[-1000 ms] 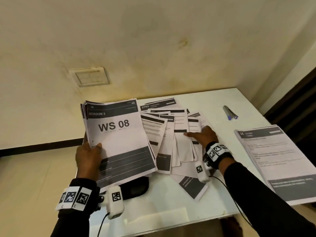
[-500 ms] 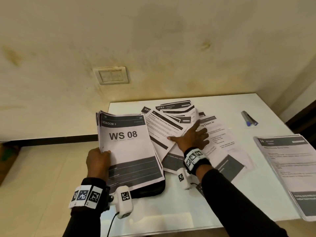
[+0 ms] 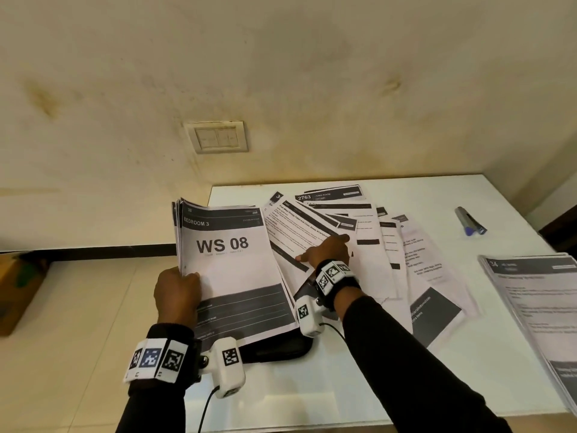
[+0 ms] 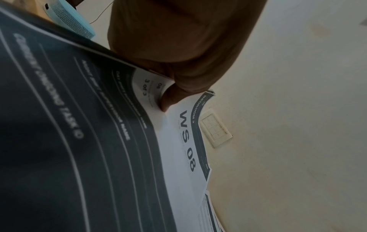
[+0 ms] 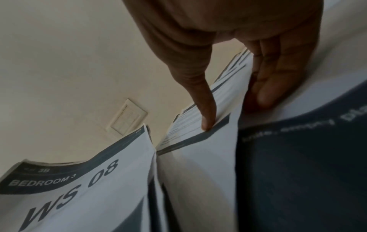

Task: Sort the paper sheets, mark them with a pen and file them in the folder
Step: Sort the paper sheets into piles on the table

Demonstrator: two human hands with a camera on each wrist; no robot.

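Left hand: your left hand (image 3: pixel 176 293) grips the bundle of sheets (image 3: pixel 231 270) at its left edge, thumb curled over the front page that reads "WS 08", holding it raised and tilted toward you.
Right hand: your right hand (image 3: pixel 326 250) lies flat, fingers straight, pressing on the loose sheets (image 3: pixel 387 245) fanned out just right of the bundle; it grasps nothing.
Under the bundle: a dark folder (image 3: pixel 274 348) pokes out below the bundle's lower edge, between your wrists.
Beyond your right hand: the pen (image 3: pixel 470 220) lies well apart, farther right on the table (image 3: pixel 343 389).
Far right: a separate stack of sheets (image 3: pixel 537 307) sits at the table's right edge.
Change: half a second ago your right fingers were spread wider over the loose sheets; now they are drawn closer together. The left grip is unchanged.
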